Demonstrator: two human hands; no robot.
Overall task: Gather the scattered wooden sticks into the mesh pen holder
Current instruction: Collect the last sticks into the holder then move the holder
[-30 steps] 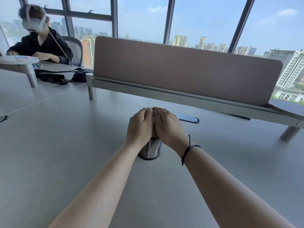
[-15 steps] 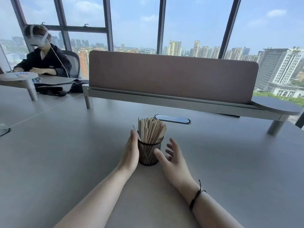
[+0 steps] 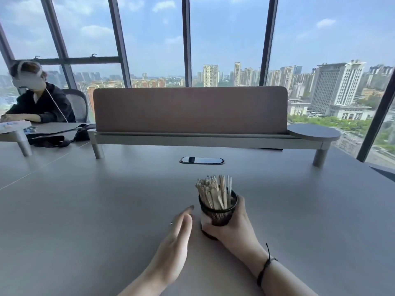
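A black mesh pen holder [image 3: 220, 213] stands on the grey desk [image 3: 85, 221], packed with a bundle of wooden sticks [image 3: 213, 194] that poke upright out of its top. My right hand [image 3: 233, 229] grips the holder from its right side, fingers wrapped around the lower wall. Just left of the holder, my left hand [image 3: 177, 238] lies flat with straight fingers, a small gap between it and the mesh. No loose sticks show on the desk.
A brown divider panel on a raised shelf [image 3: 190, 112] runs across the back of the desk, with a black oval cable port [image 3: 201, 160] in front of it. A person in a headset [image 3: 36, 99] sits at the far left. Dark straps [image 3: 55, 139] lie nearby.
My hands came off the top of the sticks. The left hand drew away from the holder and flattened, while the right hand closed around the holder. The view tilted upward.
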